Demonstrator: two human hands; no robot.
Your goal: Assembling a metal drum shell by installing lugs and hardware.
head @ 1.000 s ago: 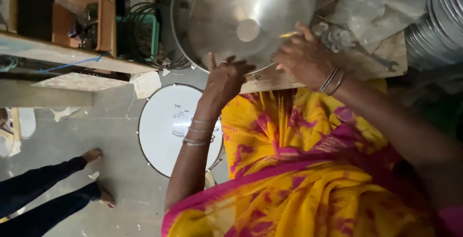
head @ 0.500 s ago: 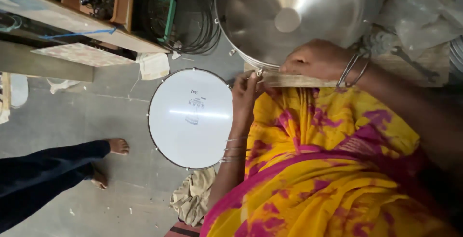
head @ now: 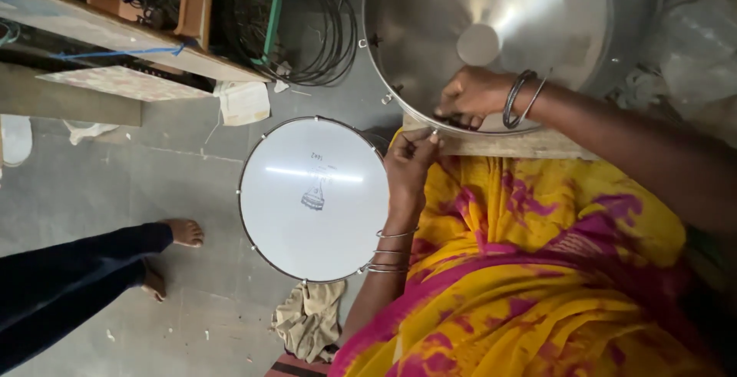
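A large shiny metal drum shell (head: 499, 24) lies on a wooden plank (head: 522, 145) across my lap. My right hand (head: 470, 97), with dark bangles at the wrist, grips the shell's near rim, its fingers curled over the edge. My left hand (head: 411, 160), with thin silver bangles, is just below it. Its fingertips are pinched on a small pale piece at the rim, where the shell meets the plank. The two hands are almost touching. What lies under the right fingers is hidden.
A white drum head (head: 315, 196) in a metal hoop lies on the grey floor to the left of my knee, with a crumpled cloth (head: 311, 319) below it. Another person's bare feet (head: 180, 233) and dark trouser leg are at the left. A wooden bench (head: 123, 39) and coiled black cable (head: 322, 31) are at the top.
My left hand went from lying flat on the plank to a pinch at the shell's rim. My right hand shifted onto the rim. The view swung, so the shell now sits further right.
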